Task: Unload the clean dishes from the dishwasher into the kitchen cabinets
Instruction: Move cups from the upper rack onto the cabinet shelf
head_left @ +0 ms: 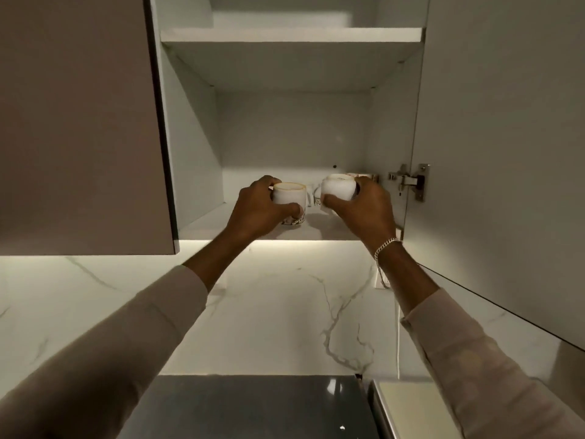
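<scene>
While both arms reach up into the open cabinet [190, 128], the left hand [259, 210] clasps a white cup [289, 198] resting upright on the lowest shelf [316, 226], and the right hand [364, 207] clasps a second white cup [337, 186], tilted and raised just above that shelf, near the door hinge [411, 182].

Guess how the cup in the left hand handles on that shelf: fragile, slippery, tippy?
The left cup looks like glazed white ceramic, so it is probably rigid and would chip if knocked against the right cup close beside it. The smooth glaze may be slippery; the left hand wraps its fingers around the body. It looks squat, so tipping on the shelf seems unlikely.
</scene>
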